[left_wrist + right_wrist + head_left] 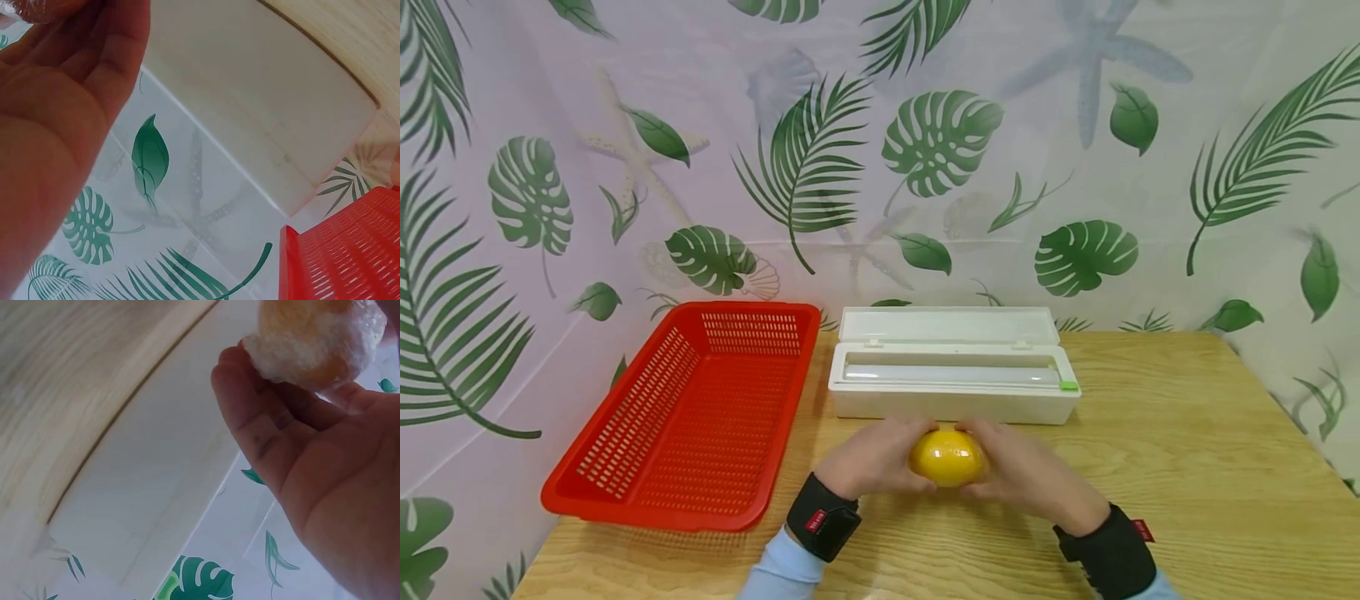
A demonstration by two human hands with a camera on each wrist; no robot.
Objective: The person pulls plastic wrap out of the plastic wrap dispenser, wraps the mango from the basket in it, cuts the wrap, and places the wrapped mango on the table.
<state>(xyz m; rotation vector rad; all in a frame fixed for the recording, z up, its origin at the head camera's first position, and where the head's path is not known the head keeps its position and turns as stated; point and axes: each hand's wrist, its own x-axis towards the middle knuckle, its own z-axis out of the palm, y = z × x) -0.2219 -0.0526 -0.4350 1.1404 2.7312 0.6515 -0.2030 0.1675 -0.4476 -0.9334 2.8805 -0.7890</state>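
Observation:
A round yellow fruit (948,457) is held between both hands in front of a white cling film dispenser (955,407). Clear film covers the fruit, crinkled and bunched on its underside in the right wrist view. My left hand (880,457) grips it from the left, thumb on the near side and fingers on the far side. From the right, my right hand (1026,471) grips it the same way. The dispenser's lid (947,323) stands raised, showing the film roll (951,374) inside. A green slider (1068,386) sits at the dispenser's right end.
To the left, a red perforated basket (700,433) with nothing in it rests on the wooden table (1180,467). A leaf-patterned sheet (970,225) hangs behind the table and along its left side. Both wrists wear black bands.

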